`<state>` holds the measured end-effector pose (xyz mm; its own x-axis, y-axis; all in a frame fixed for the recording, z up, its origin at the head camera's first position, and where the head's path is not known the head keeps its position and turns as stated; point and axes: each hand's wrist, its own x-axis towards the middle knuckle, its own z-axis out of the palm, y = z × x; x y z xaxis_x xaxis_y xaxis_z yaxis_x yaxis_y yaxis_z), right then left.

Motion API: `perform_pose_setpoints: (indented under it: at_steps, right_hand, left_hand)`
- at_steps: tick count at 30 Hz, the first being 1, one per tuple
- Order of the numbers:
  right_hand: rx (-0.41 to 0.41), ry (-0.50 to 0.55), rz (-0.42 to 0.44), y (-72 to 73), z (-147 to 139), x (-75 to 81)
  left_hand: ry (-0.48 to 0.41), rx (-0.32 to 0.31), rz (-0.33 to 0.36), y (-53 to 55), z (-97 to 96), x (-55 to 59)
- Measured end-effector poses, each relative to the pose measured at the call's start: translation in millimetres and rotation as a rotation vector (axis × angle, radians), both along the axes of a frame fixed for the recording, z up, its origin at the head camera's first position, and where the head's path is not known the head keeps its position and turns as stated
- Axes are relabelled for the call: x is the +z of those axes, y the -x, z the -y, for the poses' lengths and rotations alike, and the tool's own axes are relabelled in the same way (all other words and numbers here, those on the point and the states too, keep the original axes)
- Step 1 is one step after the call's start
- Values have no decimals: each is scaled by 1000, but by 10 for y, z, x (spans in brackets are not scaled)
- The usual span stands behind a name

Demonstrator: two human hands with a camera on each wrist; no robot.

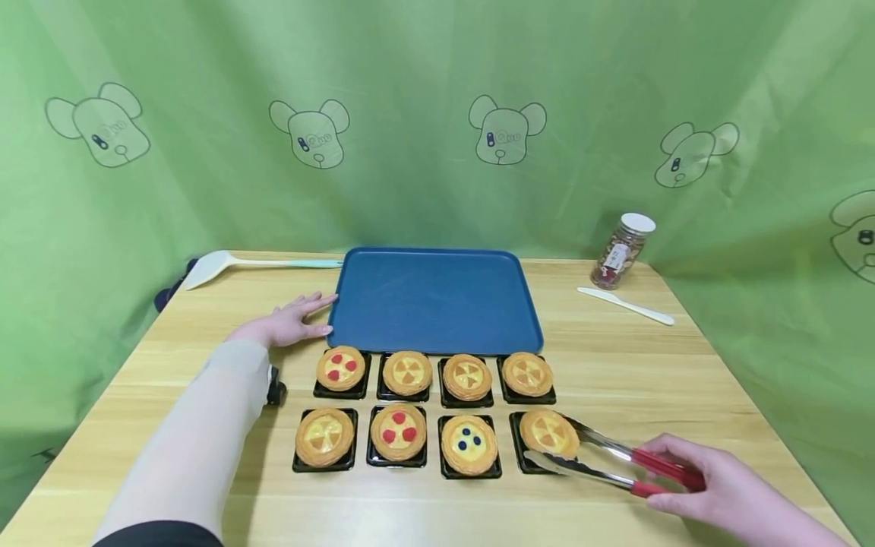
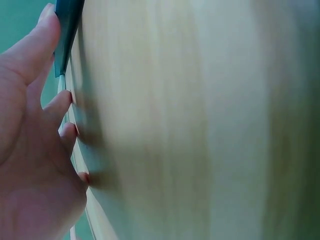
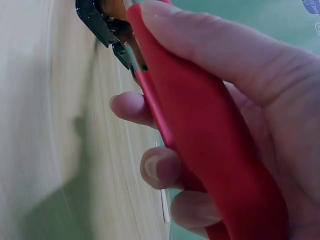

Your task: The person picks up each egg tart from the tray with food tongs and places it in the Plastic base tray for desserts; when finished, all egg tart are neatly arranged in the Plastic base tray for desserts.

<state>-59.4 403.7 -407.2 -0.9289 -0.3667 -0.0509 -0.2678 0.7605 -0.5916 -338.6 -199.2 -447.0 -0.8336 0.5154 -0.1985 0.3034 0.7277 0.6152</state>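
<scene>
My right hand [image 1: 707,482] grips a pair of tongs [image 1: 632,454] by their red handles. The tongs' metal tips lie on either side of an egg tart [image 1: 549,433] on a black square tray, at the right end of the front row. Whether the tips press on the pastry I cannot tell. At the left edge of a blue tray [image 1: 437,300], my left hand [image 1: 290,320] rests with spread fingers touching the rim. In the right wrist view the fingers curl round the red handle [image 3: 200,125]; the tips are mostly hidden.
Two rows of tarts stand before the blue tray, some with red berries [image 1: 399,433], one with blueberries [image 1: 469,446]. A white spatula [image 1: 212,266] lies back left. At the back right are a lidded jar [image 1: 622,251] and a white plastic knife [image 1: 625,305]. Green curtain surrounds the table.
</scene>
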Motion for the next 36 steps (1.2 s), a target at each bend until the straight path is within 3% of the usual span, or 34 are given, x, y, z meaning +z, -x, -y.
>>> perform_pose_setpoints:
  at_steps: [7, 13, 17, 20, 24, 27, 36]
  right_hand:
    - [-17, -8, -40, 5, 9, 32]
    - [-40, 3, -10, 11, -10, 131]
    - [-105, -20, -53, 14, -29, 281]
    - [-204, -67, -110, 76, -8, 426]
    - [-317, -101, -180, 296, 9, 539]
    - [-356, -87, -189, 517, -17, 516]
    - [-448, -44, -209, 1183, -132, 136]
  left_hand:
    - [11, 5, -18, -67, -18, 73]
    - [1, 1, -15, -39, 14, 52]
    - [19, 13, -13, -35, 10, 60]
    - [30, 19, -14, -33, 9, 61]
    - [31, 16, -20, -52, 8, 52]
    - [33, 16, -22, -54, 7, 29]
    - [21, 7, -30, -38, -14, 14]
